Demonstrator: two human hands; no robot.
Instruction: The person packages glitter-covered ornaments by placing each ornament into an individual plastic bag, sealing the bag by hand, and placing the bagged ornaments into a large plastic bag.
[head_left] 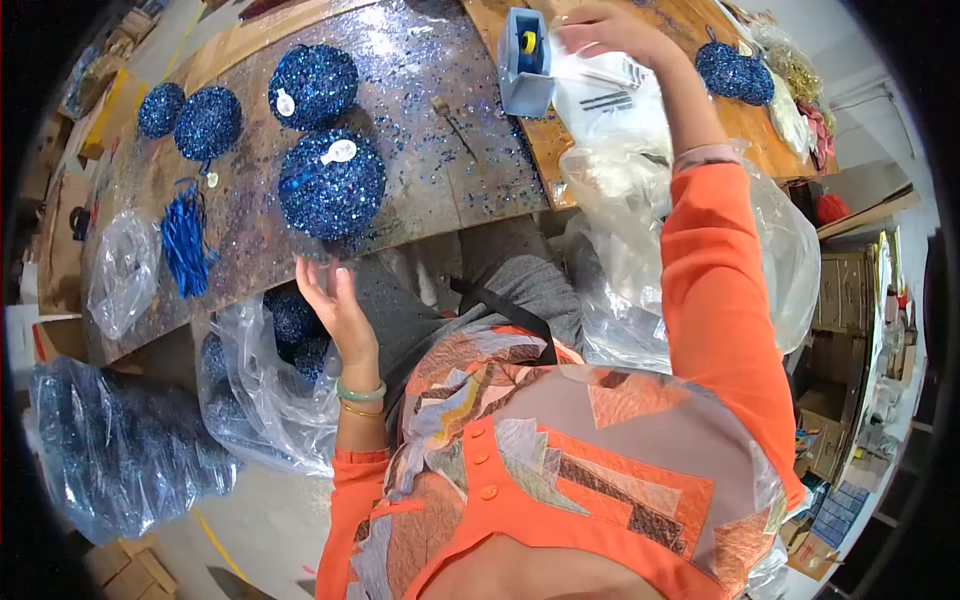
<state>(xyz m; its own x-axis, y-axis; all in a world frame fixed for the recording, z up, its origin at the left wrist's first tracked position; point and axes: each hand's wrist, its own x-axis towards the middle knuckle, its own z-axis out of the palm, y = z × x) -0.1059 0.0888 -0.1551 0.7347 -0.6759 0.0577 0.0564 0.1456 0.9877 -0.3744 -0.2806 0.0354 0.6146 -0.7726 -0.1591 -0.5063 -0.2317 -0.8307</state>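
Observation:
My left hand [340,305], palm up with fingers apart, is just below a blue glitter ball [335,195] at the table's front edge. It holds nothing that I can see. That ball bears a white oval label [340,151]; another labelled glitter ball [320,85] lies behind it. My right hand [615,35] reaches over the clear plastic bags [610,100], right beside the blue tape dispenser [527,65]. Its fingers are stretched toward the dispenser, with nothing visible in them. Whether the fingertips touch the dispenser is unclear.
Two smaller glitter balls [208,122] and a bundle of blue ribbons [187,240] lie at left. A brush [455,128] rests amid loose glitter. More blue balls [737,72] sit at right. Large plastic bags [270,390] hang below the table edge, near my legs.

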